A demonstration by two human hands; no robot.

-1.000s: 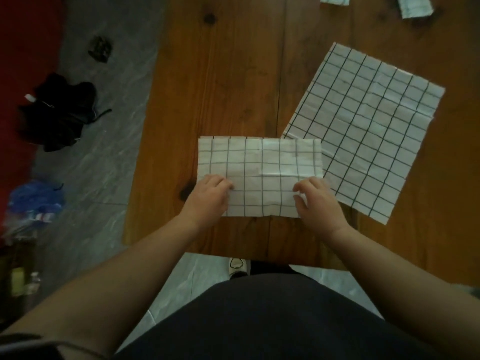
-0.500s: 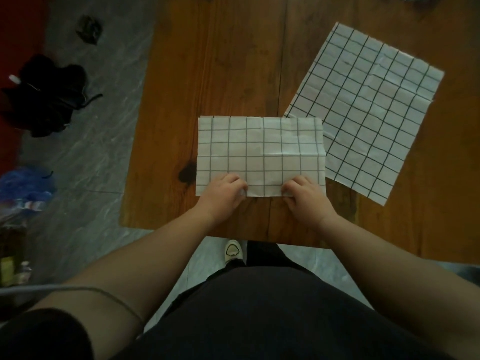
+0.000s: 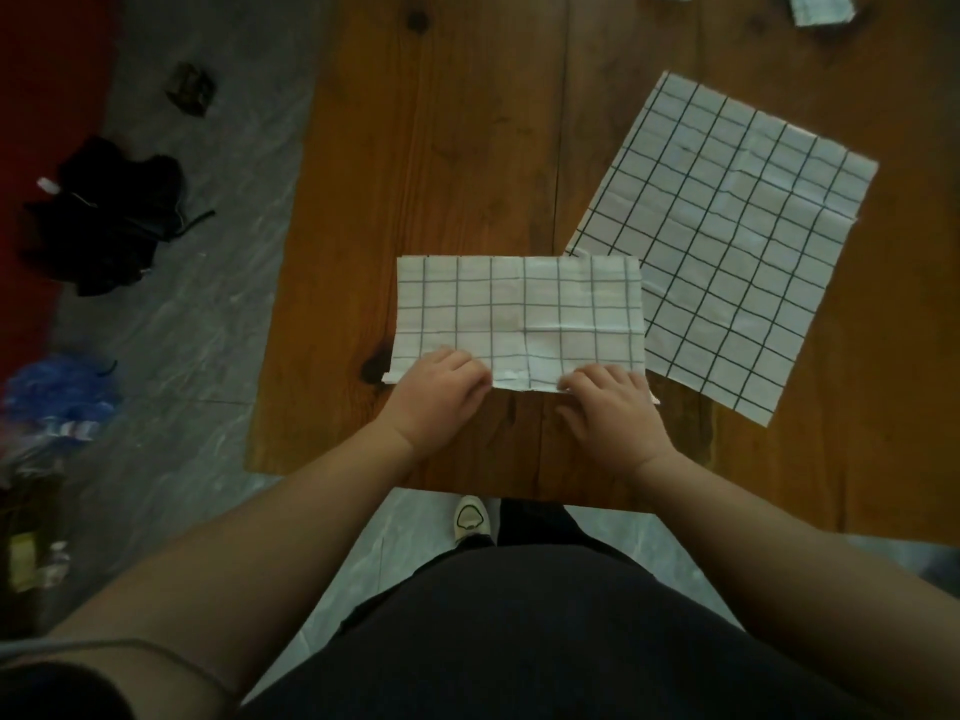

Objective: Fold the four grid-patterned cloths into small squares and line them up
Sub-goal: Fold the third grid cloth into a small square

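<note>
Folded grid cloth (image 3: 519, 319) lies on the wooden table (image 3: 441, 148), just beyond both hands. Left hand (image 3: 441, 394) and right hand (image 3: 608, 407) pinch its near edge with curled fingers. Its right end overlaps a flat unfolded cloth (image 3: 727, 241).

Table (image 3: 441, 148): bare wood open beyond and left of the half-folded cloth (image 3: 519, 304). Right side blocked by the flat cloth (image 3: 727, 241), the two overlapping at a corner. Far rim: two small folded cloths (image 3: 818, 7) (cut by frame). Left hand (image 3: 441, 402) and right hand (image 3: 613, 413) occupy the near edge, pinching it.
</note>
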